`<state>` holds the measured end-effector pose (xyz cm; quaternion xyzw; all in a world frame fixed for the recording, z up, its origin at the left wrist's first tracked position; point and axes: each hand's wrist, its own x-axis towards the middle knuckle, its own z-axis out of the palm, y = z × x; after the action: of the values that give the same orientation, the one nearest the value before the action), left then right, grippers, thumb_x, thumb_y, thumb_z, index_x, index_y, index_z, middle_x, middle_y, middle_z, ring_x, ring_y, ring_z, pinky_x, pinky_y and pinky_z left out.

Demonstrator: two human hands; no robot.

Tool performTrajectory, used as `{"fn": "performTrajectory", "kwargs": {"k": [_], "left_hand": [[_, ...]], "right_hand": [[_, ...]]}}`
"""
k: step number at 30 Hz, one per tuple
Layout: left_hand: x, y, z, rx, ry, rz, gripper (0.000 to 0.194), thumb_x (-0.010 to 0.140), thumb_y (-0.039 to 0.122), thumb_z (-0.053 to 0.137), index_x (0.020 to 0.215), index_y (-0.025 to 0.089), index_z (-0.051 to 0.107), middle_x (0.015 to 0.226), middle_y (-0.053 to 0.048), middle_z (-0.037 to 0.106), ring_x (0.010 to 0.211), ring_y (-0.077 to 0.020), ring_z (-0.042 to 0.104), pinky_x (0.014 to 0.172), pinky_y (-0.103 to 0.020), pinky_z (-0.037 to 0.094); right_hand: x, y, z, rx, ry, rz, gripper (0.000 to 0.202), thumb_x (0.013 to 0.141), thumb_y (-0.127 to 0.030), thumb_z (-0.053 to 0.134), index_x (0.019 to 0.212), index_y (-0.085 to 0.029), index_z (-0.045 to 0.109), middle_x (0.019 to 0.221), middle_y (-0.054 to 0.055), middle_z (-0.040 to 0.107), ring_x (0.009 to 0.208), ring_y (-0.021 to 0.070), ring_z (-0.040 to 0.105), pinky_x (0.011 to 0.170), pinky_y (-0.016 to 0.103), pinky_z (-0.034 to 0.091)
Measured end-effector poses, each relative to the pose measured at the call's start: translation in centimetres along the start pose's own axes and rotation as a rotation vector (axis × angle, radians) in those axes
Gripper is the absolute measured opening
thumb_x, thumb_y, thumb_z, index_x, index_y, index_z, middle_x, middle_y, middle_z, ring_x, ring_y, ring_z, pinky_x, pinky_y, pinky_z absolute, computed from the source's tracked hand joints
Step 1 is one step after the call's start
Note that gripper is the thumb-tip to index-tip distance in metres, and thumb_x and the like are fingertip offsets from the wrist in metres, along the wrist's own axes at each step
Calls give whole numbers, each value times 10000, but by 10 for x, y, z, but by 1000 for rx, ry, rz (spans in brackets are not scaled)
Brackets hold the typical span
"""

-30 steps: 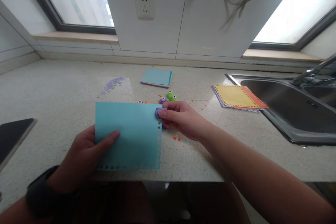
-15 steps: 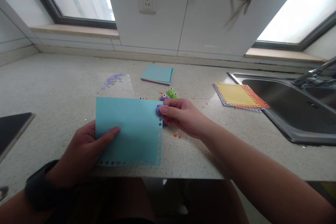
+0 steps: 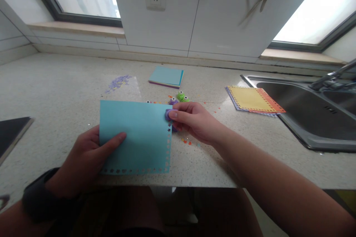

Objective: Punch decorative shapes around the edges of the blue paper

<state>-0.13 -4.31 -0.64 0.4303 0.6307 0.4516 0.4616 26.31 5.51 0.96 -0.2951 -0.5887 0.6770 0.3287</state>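
Note:
A light blue sheet of paper (image 3: 136,129) is held up above the front of the counter. My left hand (image 3: 91,152) grips it at its left edge, thumb on top and fingers hidden behind. Small star and other shapes are punched along its bottom edge and the lower right edge. On the upper right edge sits a purple craft punch (image 3: 168,114), pinched between the thumb and fingers of my right hand (image 3: 191,122). Just behind the sheet stand another purple punch (image 3: 174,101) and green punches (image 3: 181,96) with round eyes, partly hidden.
Punched sheets (image 3: 250,100) in yellow, orange and purple lie beside the steel sink (image 3: 300,126). A stack of coloured paper (image 3: 167,76) is at the back. Purple paper bits (image 3: 119,82) lie at left; orange bits (image 3: 186,142) near my right hand. A dark flat object (image 3: 13,133) is far left.
The view has shifted very slightly. Both hands, the blue sheet and the purple punch keep nearly the same places relative to each other.

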Motion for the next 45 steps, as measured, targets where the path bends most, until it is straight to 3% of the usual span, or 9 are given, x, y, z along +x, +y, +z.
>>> {"fn": "performTrajectory", "kwargs": {"k": [7,45], "left_hand": [[-1,4,3,28,13,-10,423,711,463,833,998,184,697,810,-52,807,753,-301,773,557,-341,648],[3,-7,-2,-15,-12,-30,435,708,489,850,1026,227,710,859,-22,805,703,-212,752,579,-289,636]], "right_hand": [[0,2,-1,-30,-17,-22,311,845,-439,761,738,-173,641,675,-24,544,602,109,477,567,259,374],[-2,-1,0,3,-9,-57,277,860,-364,763,751,-164,606,643,-37,553,572,89,499,538,237,343]]}}
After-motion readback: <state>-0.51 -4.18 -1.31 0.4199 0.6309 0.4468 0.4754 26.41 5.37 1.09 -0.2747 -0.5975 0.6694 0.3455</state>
